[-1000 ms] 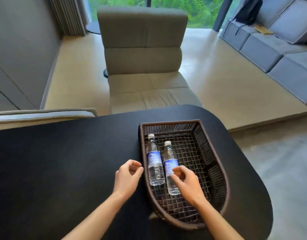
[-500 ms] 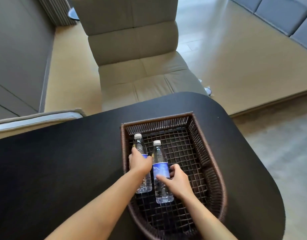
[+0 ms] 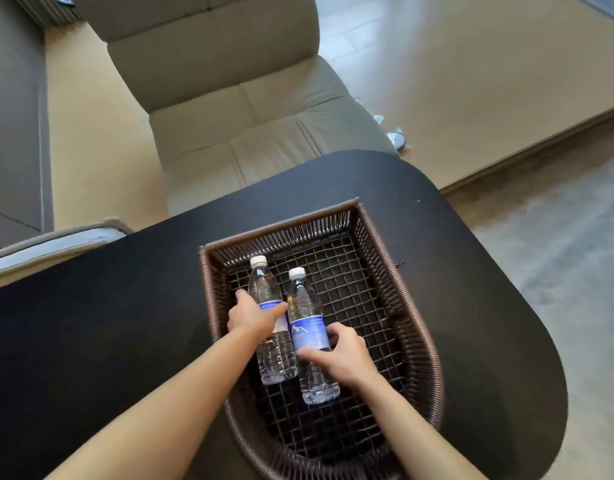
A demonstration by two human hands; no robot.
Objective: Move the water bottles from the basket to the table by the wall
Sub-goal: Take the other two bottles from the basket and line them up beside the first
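Observation:
Two clear water bottles with white caps and blue labels lie side by side in a brown wicker basket on a black table. My left hand is wrapped around the middle of the left bottle. My right hand grips the right bottle at its label. Both bottles still rest on the basket's mesh floor, caps pointing away from me.
A beige padded lounge chair stands just beyond the table's far edge. A second seat's grey edge shows at the left. Wooden floor lies beyond, grey floor to the right of the table's rounded end.
My left hand moved from outside the basket's rim onto the left bottle. My right hand closed around the right bottle. The view tilted down and closer.

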